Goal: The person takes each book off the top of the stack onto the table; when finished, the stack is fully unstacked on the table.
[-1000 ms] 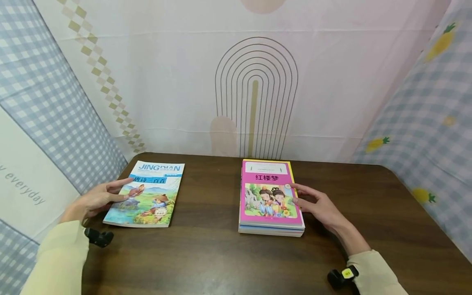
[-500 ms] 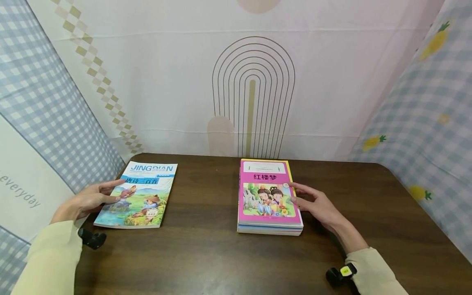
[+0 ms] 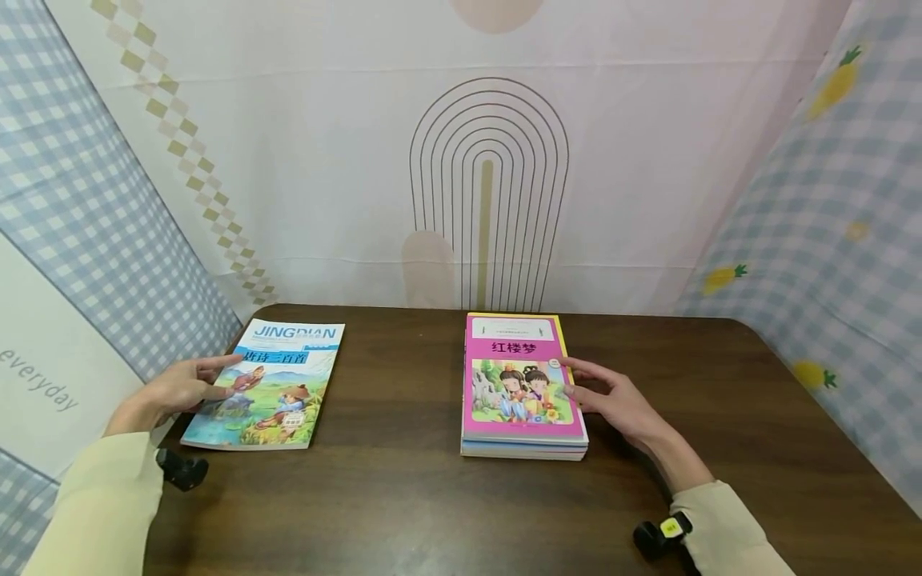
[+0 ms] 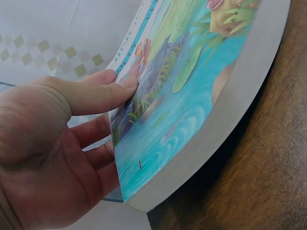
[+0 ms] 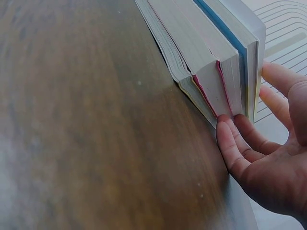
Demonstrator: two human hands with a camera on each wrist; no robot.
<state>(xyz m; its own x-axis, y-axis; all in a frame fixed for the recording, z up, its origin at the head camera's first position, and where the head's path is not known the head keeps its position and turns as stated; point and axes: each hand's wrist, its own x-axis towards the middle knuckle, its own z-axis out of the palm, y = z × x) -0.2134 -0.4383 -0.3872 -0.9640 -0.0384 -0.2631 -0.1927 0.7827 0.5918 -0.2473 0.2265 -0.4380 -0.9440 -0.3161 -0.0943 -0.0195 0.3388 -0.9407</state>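
Cream sleeves [image 3: 101, 496] angle inward across the wooden table [image 3: 403, 400]. The left hand [image 3: 173, 392] pinches the 唐诗三百首 paperback [image 3: 288, 392], thumb above and fingers beneath, at the table's left edge. The right hand [image 3: 625, 410], fingers spread, touches the right side of the 红楼梦-topped book stack [image 3: 524, 392]. Brown tabletop stretches between paperback and stack, and right of the stack.

The pink book [image 3: 522, 392] hides most of the books [image 3: 524, 454] beneath, and the head view crops both sleeves [image 3: 94, 504].
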